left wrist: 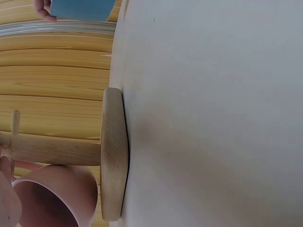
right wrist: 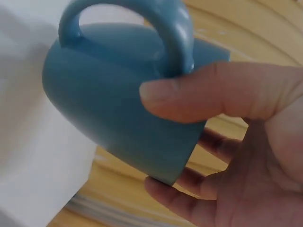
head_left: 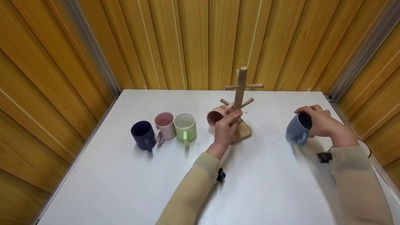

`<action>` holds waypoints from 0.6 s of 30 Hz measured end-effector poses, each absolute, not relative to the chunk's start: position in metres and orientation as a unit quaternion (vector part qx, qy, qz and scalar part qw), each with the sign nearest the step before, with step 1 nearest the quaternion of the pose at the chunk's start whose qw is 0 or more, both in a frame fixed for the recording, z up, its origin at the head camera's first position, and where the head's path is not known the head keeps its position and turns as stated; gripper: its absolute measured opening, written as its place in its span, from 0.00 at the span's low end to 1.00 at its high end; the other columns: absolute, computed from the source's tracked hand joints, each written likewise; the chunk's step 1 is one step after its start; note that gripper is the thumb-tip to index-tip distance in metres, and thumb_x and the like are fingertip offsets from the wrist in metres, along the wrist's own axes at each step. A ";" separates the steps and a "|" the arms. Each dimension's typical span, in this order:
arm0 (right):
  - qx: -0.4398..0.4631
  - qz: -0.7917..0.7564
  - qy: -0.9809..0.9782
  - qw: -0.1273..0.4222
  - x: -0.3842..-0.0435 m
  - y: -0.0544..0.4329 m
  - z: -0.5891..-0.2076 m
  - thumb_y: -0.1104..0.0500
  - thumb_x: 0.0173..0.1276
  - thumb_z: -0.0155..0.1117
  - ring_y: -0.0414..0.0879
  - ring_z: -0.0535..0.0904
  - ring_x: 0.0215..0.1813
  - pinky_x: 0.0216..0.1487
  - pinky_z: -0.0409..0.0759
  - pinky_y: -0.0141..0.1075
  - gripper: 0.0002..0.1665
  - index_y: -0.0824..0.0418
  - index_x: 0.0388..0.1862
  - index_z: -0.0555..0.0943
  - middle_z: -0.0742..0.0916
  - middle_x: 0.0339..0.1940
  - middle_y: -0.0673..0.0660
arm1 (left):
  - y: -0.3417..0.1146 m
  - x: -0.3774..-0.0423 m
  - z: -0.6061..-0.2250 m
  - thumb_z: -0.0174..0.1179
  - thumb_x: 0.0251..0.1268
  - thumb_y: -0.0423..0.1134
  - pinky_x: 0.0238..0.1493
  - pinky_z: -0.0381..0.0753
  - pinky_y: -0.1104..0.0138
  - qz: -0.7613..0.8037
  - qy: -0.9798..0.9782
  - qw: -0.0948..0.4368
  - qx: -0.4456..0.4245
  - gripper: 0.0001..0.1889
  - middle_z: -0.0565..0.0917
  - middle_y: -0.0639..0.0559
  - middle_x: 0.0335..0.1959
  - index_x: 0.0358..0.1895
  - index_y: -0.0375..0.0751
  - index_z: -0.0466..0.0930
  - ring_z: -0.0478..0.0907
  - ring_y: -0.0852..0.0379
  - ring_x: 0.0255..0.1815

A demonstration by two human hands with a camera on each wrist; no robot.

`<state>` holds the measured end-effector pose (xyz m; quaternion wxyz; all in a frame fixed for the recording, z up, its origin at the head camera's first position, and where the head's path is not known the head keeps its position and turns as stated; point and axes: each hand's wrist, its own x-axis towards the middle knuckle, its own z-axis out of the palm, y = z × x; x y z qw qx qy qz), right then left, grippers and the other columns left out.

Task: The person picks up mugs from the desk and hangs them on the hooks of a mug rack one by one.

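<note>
My left hand [head_left: 225,126] holds the post of a wooden mug tree [head_left: 240,90] low down, just above its base. On a lower peg of the tree hangs a pink mug [head_left: 215,117] by its handle, its mouth turned sideways; part of it is behind my left hand. Over at the right, my right hand [head_left: 323,122] grips a blue mug [head_left: 295,129] near the rim, thumb on the outside by the handle. The blue mug [right wrist: 118,90] is tilted; whether its bottom touches the table cannot be told.
Left of the tree, a dark blue mug [head_left: 143,137], a light pink mug [head_left: 165,126] and a green mug [head_left: 186,128] stand upright close together on the white table [head_left: 125,187]. Wood-panelled walls [head_left: 193,43] enclose the table at the back and sides.
</note>
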<state>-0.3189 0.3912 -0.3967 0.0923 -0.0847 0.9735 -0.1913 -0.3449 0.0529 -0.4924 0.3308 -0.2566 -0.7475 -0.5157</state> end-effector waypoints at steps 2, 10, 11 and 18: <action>-0.101 -0.205 0.970 0.084 -0.314 0.380 -0.396 0.73 0.45 0.78 0.77 0.58 0.62 0.52 0.75 0.75 0.56 0.57 0.74 0.64 0.61 0.71 0.79 | 0.053 -0.344 -0.492 0.67 0.65 0.26 0.61 0.81 0.74 -0.516 -0.749 0.329 -0.254 0.12 0.90 0.43 0.51 0.50 0.33 0.89 0.87 0.50 0.57; -0.168 -0.308 0.934 0.067 -0.294 0.340 -0.403 0.61 0.45 0.85 0.68 0.71 0.63 0.61 0.74 0.66 0.54 0.57 0.71 0.68 0.71 0.65 0.71 | 0.053 -0.341 -0.492 0.68 0.64 0.25 0.63 0.81 0.71 -0.519 -0.752 0.319 -0.251 0.13 0.90 0.42 0.53 0.52 0.32 0.88 0.87 0.50 0.58; -0.174 -0.320 0.929 0.067 -0.292 0.335 -0.405 0.60 0.46 0.85 0.67 0.72 0.63 0.61 0.74 0.64 0.53 0.57 0.71 0.68 0.72 0.65 0.70 | 0.052 -0.341 -0.491 0.68 0.64 0.25 0.64 0.81 0.71 -0.518 -0.754 0.314 -0.252 0.14 0.89 0.42 0.54 0.53 0.32 0.88 0.87 0.50 0.59; -0.185 -0.384 0.898 0.109 -0.290 0.308 -0.412 0.57 0.54 0.80 0.59 0.81 0.51 0.46 0.80 0.43 0.49 0.54 0.73 0.65 0.74 0.64 0.71 | 0.038 -0.330 -0.486 0.66 0.66 0.26 0.65 0.81 0.66 -0.504 -0.789 0.253 -0.245 0.21 0.86 0.42 0.61 0.62 0.32 0.82 0.83 0.49 0.65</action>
